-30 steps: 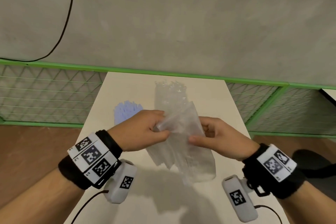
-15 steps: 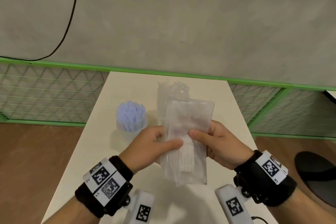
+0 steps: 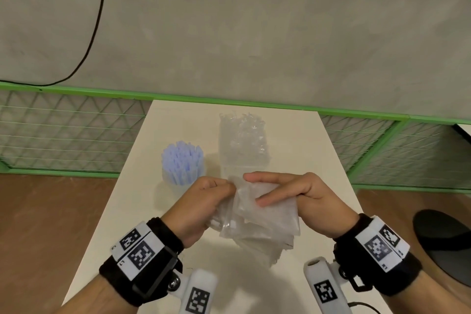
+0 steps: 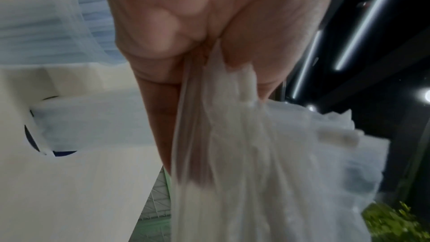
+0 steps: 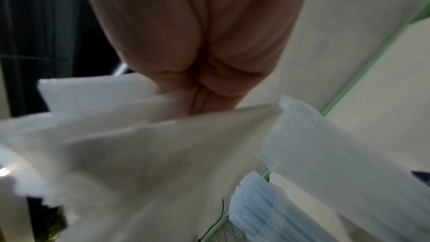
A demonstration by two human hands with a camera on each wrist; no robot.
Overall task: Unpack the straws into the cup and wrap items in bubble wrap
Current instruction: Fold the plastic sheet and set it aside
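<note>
Both my hands hold a crumpled clear plastic bag (image 3: pixel 265 219) above the near half of the white table (image 3: pixel 158 232). My left hand (image 3: pixel 204 201) pinches its left edge, and the left wrist view shows the bag (image 4: pixel 267 163) caught between thumb and fingers. My right hand (image 3: pixel 288 194) grips the bag's top, thumb on its front face; the bag (image 5: pixel 139 144) fills the right wrist view. A cup of pale blue straws (image 3: pixel 183 162) stands upright on the table's left side. A bundle in clear bubble wrap (image 3: pixel 242 143) stands just beyond my hands.
A green mesh fence (image 3: pixel 71 132) runs behind the table below a grey wall. A black cable (image 3: pixel 98 18) hangs down the wall at left. A dark round seat (image 3: pixel 443 242) sits at the right, on the brown floor.
The bag was held up flat and stretched tall half a second ago; now it is folded and crumpled lower between my hands, which have turned inward. The cup and the wrapped bundle have not moved.
</note>
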